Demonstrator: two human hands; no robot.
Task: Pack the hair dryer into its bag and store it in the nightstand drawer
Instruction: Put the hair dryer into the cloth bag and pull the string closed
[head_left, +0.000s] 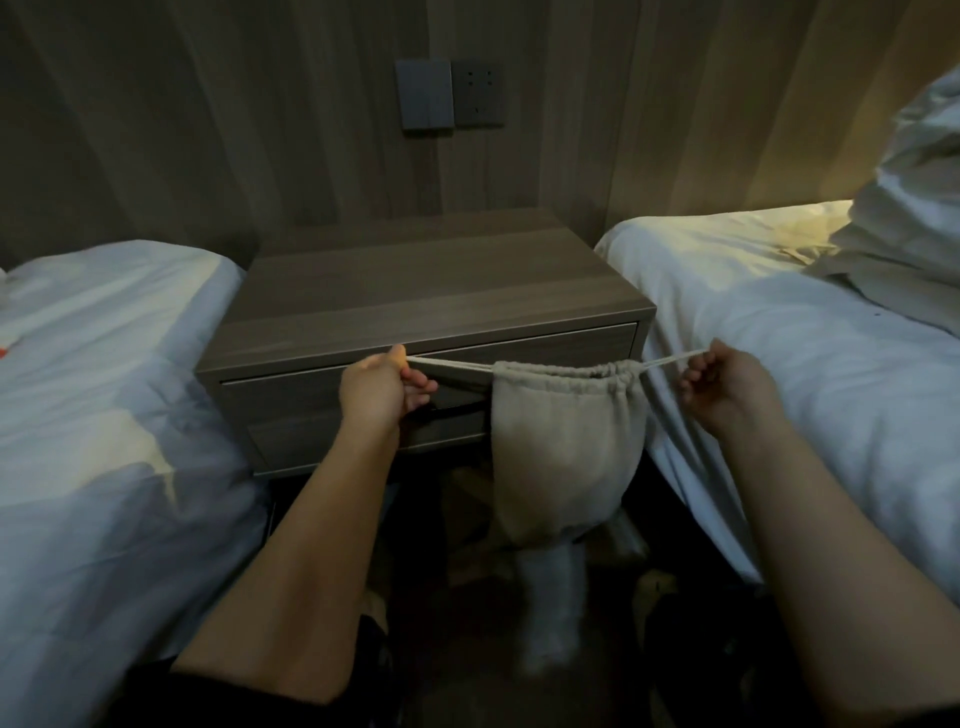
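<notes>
A beige drawstring bag (566, 447) hangs in the air in front of the nightstand (415, 291), bulging with something inside; its mouth is gathered nearly closed. The hair dryer itself is hidden. My left hand (379, 389) pinches the left drawstring (452, 365), pulled taut to the left. My right hand (727, 387) pinches the right drawstring (670, 360), pulled to the right. The nightstand's upper drawer (545, 345) sits behind the bag and looks closed; a lower drawer (332, 441) is below it.
White beds flank the nightstand, one at left (104, 395) and one at right (779, 332) with a pillow (914, 208). A wall switch and socket (449, 101) sit above the nightstand. The floor between the beds is dark, with slippers faintly visible.
</notes>
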